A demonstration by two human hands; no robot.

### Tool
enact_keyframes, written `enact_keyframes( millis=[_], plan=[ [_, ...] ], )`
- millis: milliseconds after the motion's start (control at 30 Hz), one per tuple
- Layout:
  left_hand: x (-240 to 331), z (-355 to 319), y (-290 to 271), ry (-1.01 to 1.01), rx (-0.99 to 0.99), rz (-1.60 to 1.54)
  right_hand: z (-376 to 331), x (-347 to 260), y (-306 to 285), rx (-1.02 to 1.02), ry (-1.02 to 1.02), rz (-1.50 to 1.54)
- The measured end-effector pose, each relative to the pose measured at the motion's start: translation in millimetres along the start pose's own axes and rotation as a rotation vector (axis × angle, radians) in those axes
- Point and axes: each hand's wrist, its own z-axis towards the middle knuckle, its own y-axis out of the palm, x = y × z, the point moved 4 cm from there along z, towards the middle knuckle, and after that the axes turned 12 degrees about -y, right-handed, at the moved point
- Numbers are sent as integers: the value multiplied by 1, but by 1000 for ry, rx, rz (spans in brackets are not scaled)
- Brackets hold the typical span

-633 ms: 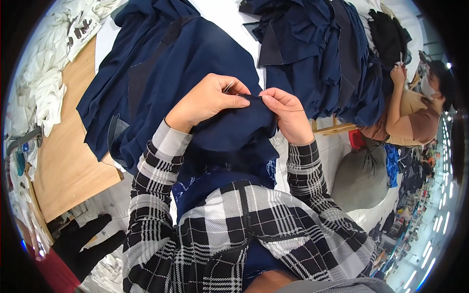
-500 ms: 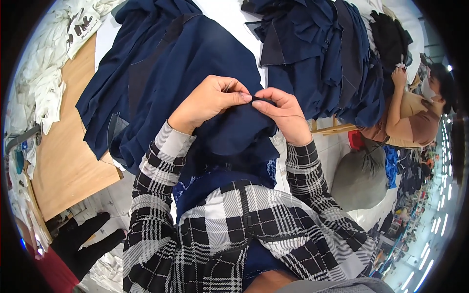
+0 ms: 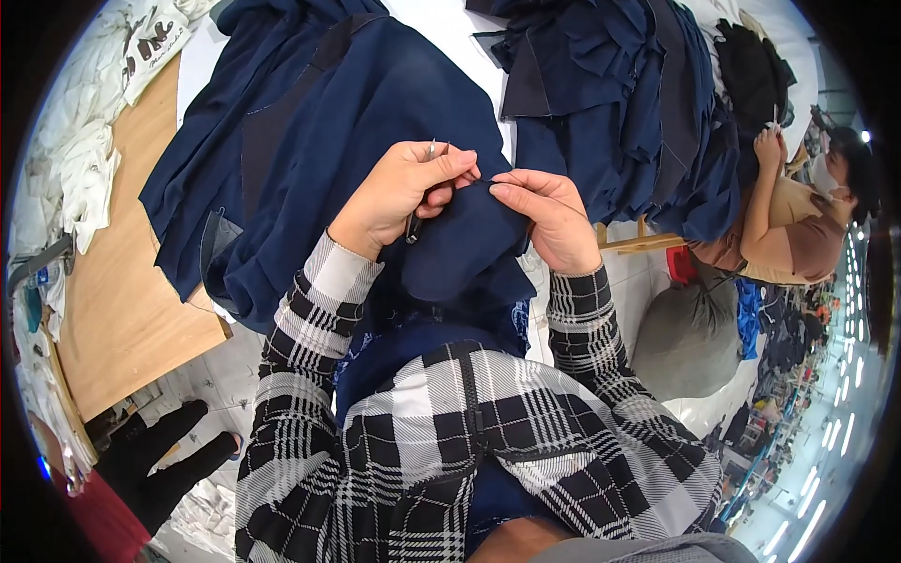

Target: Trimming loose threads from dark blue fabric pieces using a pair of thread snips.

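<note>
A navy garment hangs between my hands, draped from the larger navy cloth on the table. My right hand is closed, pinching the garment's edge between thumb and fingertips. Close beside it, my left hand is closed around small thread snips. Their pale metal tip shows above the fingers and a dark end below the palm; the middle is hidden. The left fingertips meet the cloth edge near the right thumb, but whether they grip it I cannot tell.
Navy cloth covers the table ahead. Another navy pile lies at the far right, where a co-worker handles black fabric. White garments lie at left. A grey sack stands right; a person's dark-trousered legs show lower left.
My left hand has turned, bringing the snips' tip and dark end into sight. My right hand has come slightly lower, still pinching the cloth edge.
</note>
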Motion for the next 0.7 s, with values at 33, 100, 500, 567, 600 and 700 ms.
enact_keyframes(
  millis=[33, 100, 500, 567, 600, 700],
  plan=[
    [0, 0, 0, -1, 0, 1, 0, 0, 0, 1, 0, 1],
    [-1, 2, 1, 4, 2, -4, -1, 0, -1, 12, -5, -4],
    [1, -4, -22, 371, 470, 623, -2, 4, -6, 151, -61, -42],
    [10, -23, -28, 442, 607, 711, -3, 6, -9, 170, -81, -42],
    [12, -32, -31, 550, 663, 685, -2, 6, -9, 181, -99, -42],
    [18, -57, 2, 584, 426, 399, -4, 7, -11, 234, -98, -17]
  ],
)
